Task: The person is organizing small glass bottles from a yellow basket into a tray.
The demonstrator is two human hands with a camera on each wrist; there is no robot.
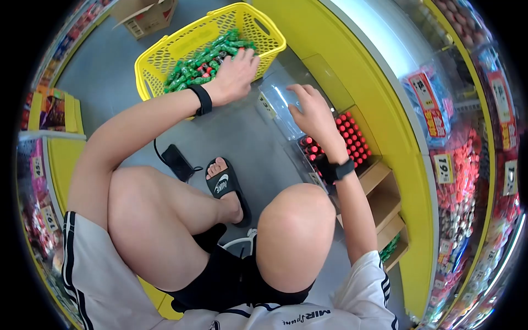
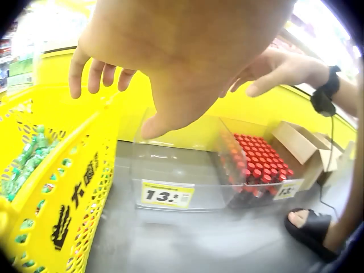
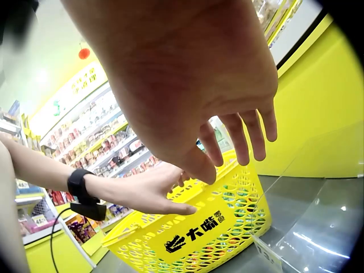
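A yellow shopping basket (image 1: 195, 39) with perforated walls holds many small green bottles (image 1: 190, 66), with a few red-labelled ones among them. My left hand (image 1: 234, 77) hovers over its near side, fingers loosely bent and nothing in them; the left wrist view shows the thumb and fingers (image 2: 109, 77) hanging apart. To the right, my right hand (image 1: 314, 113) is held above a clear plastic bin (image 2: 170, 170) with a 13.8 price tag (image 2: 168, 194). Its fingers are spread and hold nothing. Beside that bin, dark bottles with red caps (image 2: 259, 159) stand in tight rows.
Open cardboard boxes (image 1: 379, 192) stand along the yellow shelf base (image 1: 379, 88), one with green bottles inside. A cardboard box (image 1: 148, 19) sits behind the basket. A phone (image 1: 179, 162) with a cable lies on the floor near my sandalled foot (image 1: 225, 184). Stocked shelves (image 1: 456, 165) rise at right.
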